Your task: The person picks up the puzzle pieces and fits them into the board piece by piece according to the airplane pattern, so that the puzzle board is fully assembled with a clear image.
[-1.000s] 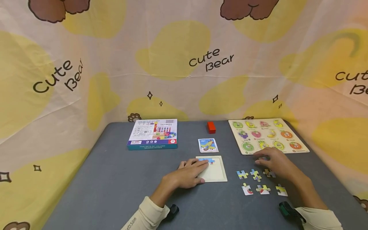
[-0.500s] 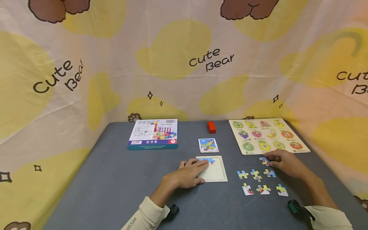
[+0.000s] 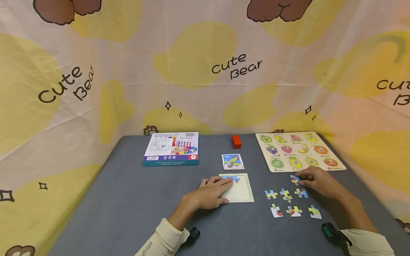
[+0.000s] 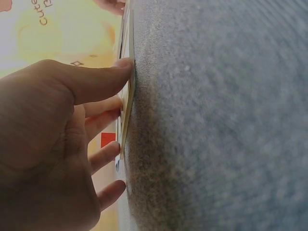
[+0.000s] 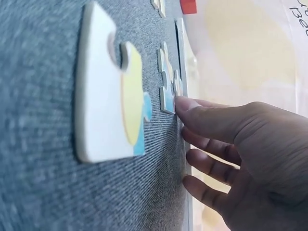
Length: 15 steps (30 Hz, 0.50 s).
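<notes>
My left hand (image 3: 208, 195) lies over the left side of a pale puzzle tray (image 3: 240, 193), fingers extended across it and thumb (image 4: 113, 77) at its near edge. Blue puzzle pieces (image 3: 235, 178) sit along the tray's top, partly covered by those fingers. With thumb and fingertips, my right hand (image 3: 315, 181) pinches the right edge of a blue, red and yellow jigsaw piece (image 3: 294, 180) at the table, just below the fruit board. Several other jigsaw pieces (image 3: 286, 195) lie in two rows nearer me; a white-and-yellow one (image 5: 113, 96) looms large in the right wrist view.
Behind the tray lies a picture card of a yellow plane (image 3: 232, 161), with a red block (image 3: 236, 142) farther back. A fruit puzzle board (image 3: 301, 151) occupies the back right. At the back left is a flat toy box (image 3: 171, 149). A printed cloth hangs behind the table.
My right hand has shifted right and slightly nearer, uncovering the jigsaw piece by the fruit board and another below it. The left hand stays on the tray.
</notes>
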Available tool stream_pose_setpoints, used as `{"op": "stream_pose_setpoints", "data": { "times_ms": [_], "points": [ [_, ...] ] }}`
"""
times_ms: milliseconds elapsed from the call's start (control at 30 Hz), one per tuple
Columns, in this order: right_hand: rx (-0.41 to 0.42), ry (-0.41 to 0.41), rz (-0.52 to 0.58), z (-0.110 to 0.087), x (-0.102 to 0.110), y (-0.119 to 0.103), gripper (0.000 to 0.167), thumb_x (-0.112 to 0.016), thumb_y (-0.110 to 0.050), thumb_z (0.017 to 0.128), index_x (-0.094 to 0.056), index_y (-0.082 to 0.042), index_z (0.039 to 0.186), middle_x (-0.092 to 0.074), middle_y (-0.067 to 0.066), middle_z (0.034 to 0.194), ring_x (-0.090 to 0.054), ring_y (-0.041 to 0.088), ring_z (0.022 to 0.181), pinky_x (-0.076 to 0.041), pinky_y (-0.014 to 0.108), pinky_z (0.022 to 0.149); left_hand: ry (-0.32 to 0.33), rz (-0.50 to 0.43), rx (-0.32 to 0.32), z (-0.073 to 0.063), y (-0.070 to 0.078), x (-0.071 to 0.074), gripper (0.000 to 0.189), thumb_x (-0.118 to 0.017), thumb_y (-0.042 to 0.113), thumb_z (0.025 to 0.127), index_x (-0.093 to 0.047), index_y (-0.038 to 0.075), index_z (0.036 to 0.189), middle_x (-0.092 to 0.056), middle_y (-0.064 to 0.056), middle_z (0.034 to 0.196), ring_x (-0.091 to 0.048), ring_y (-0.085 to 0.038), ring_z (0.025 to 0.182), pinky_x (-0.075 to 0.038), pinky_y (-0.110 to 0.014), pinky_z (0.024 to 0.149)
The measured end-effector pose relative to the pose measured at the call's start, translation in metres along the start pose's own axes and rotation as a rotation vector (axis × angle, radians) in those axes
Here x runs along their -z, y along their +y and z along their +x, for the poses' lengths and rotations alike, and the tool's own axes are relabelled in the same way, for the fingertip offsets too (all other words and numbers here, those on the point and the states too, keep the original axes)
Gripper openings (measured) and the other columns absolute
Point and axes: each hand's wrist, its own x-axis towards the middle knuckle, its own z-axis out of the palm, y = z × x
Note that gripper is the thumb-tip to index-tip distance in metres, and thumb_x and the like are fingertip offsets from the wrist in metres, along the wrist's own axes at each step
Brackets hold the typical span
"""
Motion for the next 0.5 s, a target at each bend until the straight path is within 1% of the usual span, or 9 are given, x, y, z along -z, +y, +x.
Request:
{"op": "stream_pose_setpoints", "data": {
  "times_ms": [233, 500],
  "points": [
    [0.01, 0.02, -0.027, 0.0001, 0.0026, -0.0015, 0.016, -0.082, -0.016, 0.092, -0.08, -0.004, 0.101, -0.067, -0.006, 0.087, -0.051, 0.002, 0.078, -0.046, 0.028, 0.07, -0.003, -0.002, 0.002, -0.0003, 0.0001, 0.0004, 0.066, -0.06, 0.034, 0.108, -0.034, 0.021, 0.168, -0.028, 0.009, 0.175, -0.025, -0.029, 0.159, -0.027, -0.058, 0.118],
    [-0.053, -0.017, -0.052, -0.0002, 0.0038, -0.0038, 0.016, -0.082, -0.026, 0.093, -0.081, -0.01, 0.094, -0.067, -0.009, 0.081, -0.05, 0.004, 0.074, -0.042, 0.027, 0.067, -0.002, -0.003, 0.003, -0.0006, 0.0001, 0.0005, 0.066, -0.06, 0.034, 0.108, -0.035, 0.022, 0.168, -0.028, 0.009, 0.175, -0.025, -0.029, 0.159, -0.027, -0.058, 0.118]
  ]
}}
